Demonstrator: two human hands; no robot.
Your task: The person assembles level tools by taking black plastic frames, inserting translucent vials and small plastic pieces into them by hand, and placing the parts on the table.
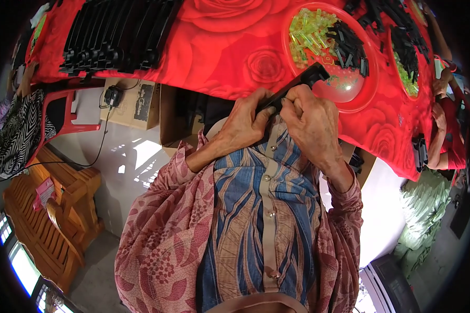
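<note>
A long black plastic part [312, 76] with a blocky far end lies slantwise in front of my chest, above the table's near edge. My left hand [245, 121] is closed round its near portion, thumb toward the middle. Against the part's right side, my right hand [312, 119] is bent in a pinch. Its fingertips hide whatever sits between them. Just beyond my right hand, a round red tray [372, 78] holds a heap of small yellow-green translucent pieces [309, 32] beside a heap of small black pieces [345, 46].
A red rose-patterned cloth [219, 57] covers the table. Long black parts [117, 39] lie in a row at the far left. Another piece-filled tray [406, 68] and other people's arms [439, 120] are at right. Below stand a red chair [68, 117], cardboard box [133, 104] and wooden bench [47, 219].
</note>
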